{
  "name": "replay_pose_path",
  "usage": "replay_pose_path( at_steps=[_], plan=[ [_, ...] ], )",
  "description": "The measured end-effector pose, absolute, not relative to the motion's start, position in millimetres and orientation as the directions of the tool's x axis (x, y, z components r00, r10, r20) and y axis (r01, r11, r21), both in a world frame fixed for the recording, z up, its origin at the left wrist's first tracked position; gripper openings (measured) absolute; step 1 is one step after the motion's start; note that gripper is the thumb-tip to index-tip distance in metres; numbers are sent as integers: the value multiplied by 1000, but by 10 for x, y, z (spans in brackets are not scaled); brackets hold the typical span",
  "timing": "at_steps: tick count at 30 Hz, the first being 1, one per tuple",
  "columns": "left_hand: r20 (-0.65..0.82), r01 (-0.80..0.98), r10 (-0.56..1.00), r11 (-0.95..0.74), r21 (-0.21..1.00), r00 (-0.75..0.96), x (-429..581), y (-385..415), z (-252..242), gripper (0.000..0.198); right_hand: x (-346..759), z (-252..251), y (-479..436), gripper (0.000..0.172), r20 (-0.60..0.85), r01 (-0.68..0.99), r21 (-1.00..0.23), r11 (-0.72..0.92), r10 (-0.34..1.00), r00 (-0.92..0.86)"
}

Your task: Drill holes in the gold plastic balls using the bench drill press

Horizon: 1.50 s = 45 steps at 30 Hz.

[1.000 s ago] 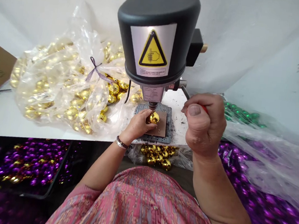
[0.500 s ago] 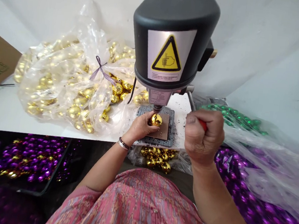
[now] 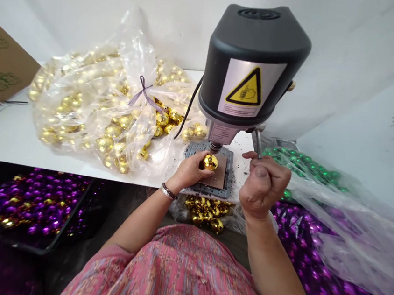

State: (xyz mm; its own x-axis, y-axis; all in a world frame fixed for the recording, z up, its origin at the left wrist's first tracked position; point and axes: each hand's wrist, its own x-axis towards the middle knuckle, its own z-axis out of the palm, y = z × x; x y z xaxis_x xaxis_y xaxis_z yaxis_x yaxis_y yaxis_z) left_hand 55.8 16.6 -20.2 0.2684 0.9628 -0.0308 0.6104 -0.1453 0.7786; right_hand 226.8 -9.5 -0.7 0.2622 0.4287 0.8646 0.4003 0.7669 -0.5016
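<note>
My left hand [image 3: 192, 168] pinches a shiny gold ball [image 3: 211, 162] between thumb and fingers. The ball rests over a brown board [image 3: 217, 178] on the grey base plate [image 3: 227, 181] of a black drill press [image 3: 257, 41]. Directly above the ball is the chuck [image 3: 215, 147]; whether a bit touches the ball I cannot tell. My right hand [image 3: 263, 185] is closed around the lever [image 3: 259, 143] at the right side of the press, with one finger sticking out to the left. The lever's grip is hidden in that hand.
A tied clear bag [image 3: 91, 108] of gold balls lies on the white table [image 3: 14, 147] beside a cardboard box [image 3: 1, 70]. More gold balls [image 3: 208, 209] sit below the table edge. Purple balls fill a black tray [image 3: 77, 219] at left; green [image 3: 307, 166] and purple balls [image 3: 299, 243] lie bagged at right.
The camera view has shifted and tilted, so the press appears farther right and lower. A finger of my right hand has uncurled at the lever. My left hand keeps its hold on the ball.
</note>
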Motion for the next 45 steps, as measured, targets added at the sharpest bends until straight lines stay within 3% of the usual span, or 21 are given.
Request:
replay_pose_path(
  at_steps=[6, 12, 16, 20, 23, 26, 28, 30, 33, 40, 43, 45],
  plan=[
    [-20, 598, 964, -148, 788, 266, 558, 153, -231, 52, 2279, -73, -95, 6, 863, 407, -505, 762, 436, 254],
    [-7, 580, 973, -133, 803, 233, 560, 118, -232, 53, 2226, 672, -218, 21, 758, 448, -652, 611, 519, 395],
    [-10, 568, 969, -135, 812, 246, 491, -16, -186, 52, 2211, 1033, -170, 32, 620, 317, -784, 534, 654, 432],
    [-23, 458, 902, -196, 867, 431, 350, -133, -147, 76, 2211, 1024, -142, 33, 614, 305, -788, 534, 648, 451],
    [-5, 443, 933, -167, 881, 361, 179, -78, -115, 64, 2220, 974, -158, 33, 626, 320, -779, 539, 643, 442],
    [122, 622, 992, -84, 778, -18, -94, 81, -83, 34, 2234, 957, -174, 35, 632, 334, -775, 536, 642, 435],
    [206, 771, 954, 38, 636, -216, -314, 182, -65, 30, 2240, 950, -180, 35, 637, 347, -771, 534, 637, 434],
    [213, 856, 929, 168, 489, -304, -523, 250, -52, 29, 2243, 937, -184, 35, 641, 357, -767, 533, 636, 429],
    [130, 901, 934, 276, 334, -334, -739, 316, -36, 25, 2243, 905, -187, 34, 646, 362, -763, 535, 635, 423],
    [-39, 947, 952, 306, 100, -303, -772, 514, -19, 35, 2252, 846, -201, 35, 650, 366, -760, 537, 641, 408],
    [9, 963, 968, 250, 97, -252, -726, 509, -17, 31, 2257, 827, -215, 36, 644, 345, -765, 544, 646, 410],
    [63, 950, 964, 240, 200, -257, -704, 440, -5, 36, 2255, 816, -221, 36, 641, 342, -768, 542, 650, 409]
  ],
)
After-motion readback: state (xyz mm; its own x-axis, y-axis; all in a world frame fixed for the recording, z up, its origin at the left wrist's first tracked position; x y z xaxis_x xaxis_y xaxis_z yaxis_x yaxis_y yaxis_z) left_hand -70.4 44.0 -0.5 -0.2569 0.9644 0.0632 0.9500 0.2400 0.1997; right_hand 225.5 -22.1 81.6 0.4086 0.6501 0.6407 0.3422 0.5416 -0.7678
